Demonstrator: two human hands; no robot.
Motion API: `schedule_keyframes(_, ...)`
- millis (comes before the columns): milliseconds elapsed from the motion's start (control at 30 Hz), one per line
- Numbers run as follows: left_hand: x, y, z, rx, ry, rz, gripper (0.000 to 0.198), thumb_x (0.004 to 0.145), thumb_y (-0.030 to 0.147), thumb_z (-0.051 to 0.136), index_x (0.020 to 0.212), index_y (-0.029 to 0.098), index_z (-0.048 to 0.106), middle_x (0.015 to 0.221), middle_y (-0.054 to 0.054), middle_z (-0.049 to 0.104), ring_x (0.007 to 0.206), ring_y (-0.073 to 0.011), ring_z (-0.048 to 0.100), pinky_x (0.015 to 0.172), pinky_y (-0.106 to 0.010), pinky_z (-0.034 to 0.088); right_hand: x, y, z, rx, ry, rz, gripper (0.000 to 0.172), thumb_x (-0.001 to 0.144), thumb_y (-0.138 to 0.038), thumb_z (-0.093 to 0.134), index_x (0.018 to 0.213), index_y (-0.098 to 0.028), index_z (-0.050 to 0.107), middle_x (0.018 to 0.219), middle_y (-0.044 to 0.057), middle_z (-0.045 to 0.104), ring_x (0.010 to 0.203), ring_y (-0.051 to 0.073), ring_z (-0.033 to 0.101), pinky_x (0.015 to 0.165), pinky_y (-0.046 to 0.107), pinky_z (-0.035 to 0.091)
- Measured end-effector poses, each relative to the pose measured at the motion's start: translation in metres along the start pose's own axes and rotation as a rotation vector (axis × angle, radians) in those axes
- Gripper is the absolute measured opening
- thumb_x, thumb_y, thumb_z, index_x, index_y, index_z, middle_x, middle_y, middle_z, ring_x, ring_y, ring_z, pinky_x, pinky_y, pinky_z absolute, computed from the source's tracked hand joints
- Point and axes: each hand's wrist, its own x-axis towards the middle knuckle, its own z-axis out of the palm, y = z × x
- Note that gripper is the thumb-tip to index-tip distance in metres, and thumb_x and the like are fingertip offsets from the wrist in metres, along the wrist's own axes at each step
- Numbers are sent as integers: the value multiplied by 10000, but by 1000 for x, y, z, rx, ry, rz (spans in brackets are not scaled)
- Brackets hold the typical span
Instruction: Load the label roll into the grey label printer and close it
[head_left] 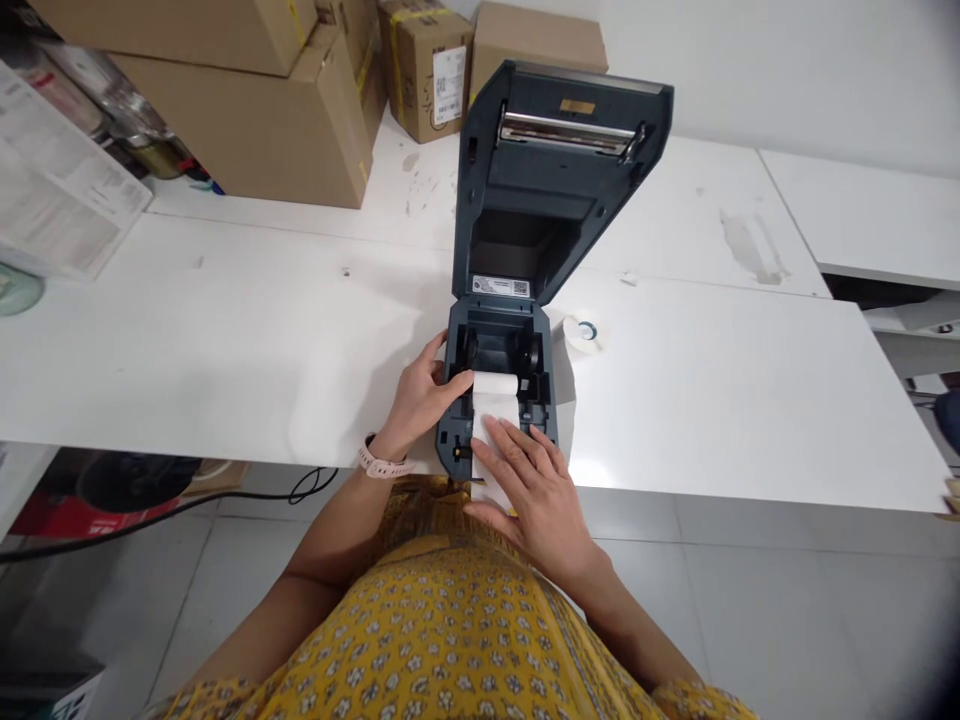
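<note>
A dark blue-grey label printer (551,400) stands at the table's front edge with its lid (525,180) raised. White label paper (496,408) runs from the bay over the front of the printer and hangs past its edge. My left hand (420,400) grips the printer's left wall, fingers along the outside and thumb tip touching the paper's left edge. Lying flat on the paper strip are the stretched fingers of my right hand (536,490), its thumb beside the hanging end. Parts of the paper under these fingers are hidden.
A roll of white labels (582,334) lies right of the printer on the white table (712,380). Cardboard boxes (247,130) stand at the back left. A black cable (247,493) hangs below the table at left.
</note>
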Motion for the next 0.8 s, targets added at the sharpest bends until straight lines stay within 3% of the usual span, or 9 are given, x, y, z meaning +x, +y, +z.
schedule_keyframes(633,0,-1,0,-17,-14,17,787,848,545,754,1518,226,492,790,-17,706,674,-175,637,607,-268,501,-4,3,-2,43,8,-12,607,978,-562,571,1454,-190,517,1549,120,556,1442,261,506,1136,479,458)
schedule_keyframes(800,1,-3,0,7,10,25,795,845,588,741,1506,216,502,713,3,647,666,-186,635,619,-295,516,-7,4,-5,143,-2,-13,647,967,-584,570,1489,-210,493,1547,122,556,1422,274,531,1135,511,467)
